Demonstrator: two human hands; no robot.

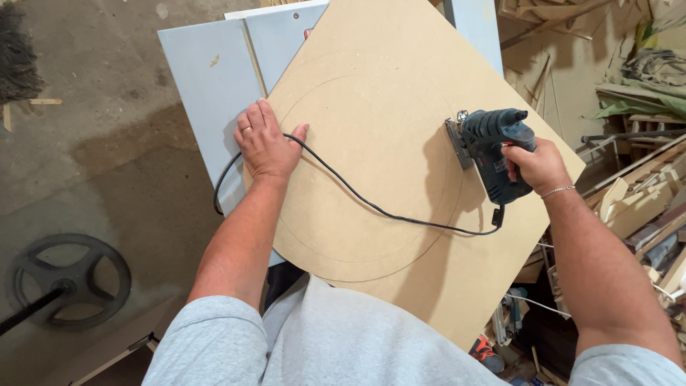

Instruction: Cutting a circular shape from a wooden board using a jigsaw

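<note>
Right hand (537, 166) grips handle of dark blue jigsaw (491, 146), closed around it | jigsaw stands on brown fibreboard sheet (386, 93), at right side of drawn circle line (307, 246) | left hand (266, 144) lies flat, fingers spread, on sheet's left edge, over black cord (357, 196) | sheet rests on grey panels (207, 78)

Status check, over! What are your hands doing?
Right hand grips jigsaw on circle line. Left hand flat, pinning board. Cord trails across board.

workshop: wood offcuts (643, 204) piled, concrete floor (107, 164), jigsaw (495, 150).
</note>
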